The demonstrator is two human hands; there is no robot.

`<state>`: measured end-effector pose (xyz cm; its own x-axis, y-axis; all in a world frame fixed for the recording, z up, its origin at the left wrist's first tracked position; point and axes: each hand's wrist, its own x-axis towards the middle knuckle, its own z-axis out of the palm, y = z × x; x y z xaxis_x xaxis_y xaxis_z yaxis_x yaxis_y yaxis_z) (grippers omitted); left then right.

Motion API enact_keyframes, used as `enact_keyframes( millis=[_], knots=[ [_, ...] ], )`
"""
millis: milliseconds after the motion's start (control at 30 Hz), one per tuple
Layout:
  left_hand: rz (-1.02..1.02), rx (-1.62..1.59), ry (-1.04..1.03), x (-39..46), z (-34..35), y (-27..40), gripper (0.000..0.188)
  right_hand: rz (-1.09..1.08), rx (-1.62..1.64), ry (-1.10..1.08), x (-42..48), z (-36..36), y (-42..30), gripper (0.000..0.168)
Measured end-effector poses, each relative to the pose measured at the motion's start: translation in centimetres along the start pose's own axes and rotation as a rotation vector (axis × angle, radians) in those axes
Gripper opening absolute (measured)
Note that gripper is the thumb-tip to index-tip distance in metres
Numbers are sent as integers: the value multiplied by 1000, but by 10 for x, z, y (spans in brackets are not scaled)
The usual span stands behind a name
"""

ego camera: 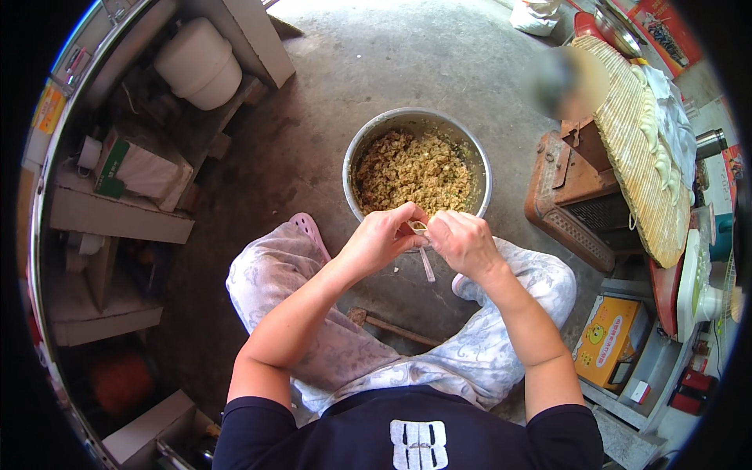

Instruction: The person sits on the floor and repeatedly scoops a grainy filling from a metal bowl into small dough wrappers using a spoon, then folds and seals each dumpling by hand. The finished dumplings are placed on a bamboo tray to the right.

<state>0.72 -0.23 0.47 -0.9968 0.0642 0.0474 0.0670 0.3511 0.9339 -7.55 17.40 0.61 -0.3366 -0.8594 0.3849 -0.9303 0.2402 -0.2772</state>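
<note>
A round metal pot (483, 207) on the floor holds a chunky brownish filling (420, 170) with green bits. At its near rim, my left hand (395, 232) and my right hand (464, 242) meet, fingertips nearly touching. Between them they pinch a small piece of pale dough (418, 227) with some filling in it. A clear plastic spoon handle (427, 265) sticks out below the fingers; which hand holds it, I cannot tell.
On the right, a ribbed straw board (637, 153) bears a row of dumplings (658, 147) above a rusty metal stove (567, 188). A yellow box (609, 341) stands lower right. A wooden-handled tool (402, 331) lies between my legs. Shelves (120, 214) line the left, with a white container (200, 63).
</note>
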Motion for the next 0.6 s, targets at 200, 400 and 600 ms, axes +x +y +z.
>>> enact_keyframes(
  millis=[200,400,600],
  knots=[
    [203,214,20,0,-1,-6,28,30,17,4,0,-4,-2,26],
    [146,223,-2,1,0,-2,27,96,-11,40,3,-3,-5,32],
    [138,273,-48,-2,2,-6,25,60,-48,-15,3,-1,-4,23]
  ],
)
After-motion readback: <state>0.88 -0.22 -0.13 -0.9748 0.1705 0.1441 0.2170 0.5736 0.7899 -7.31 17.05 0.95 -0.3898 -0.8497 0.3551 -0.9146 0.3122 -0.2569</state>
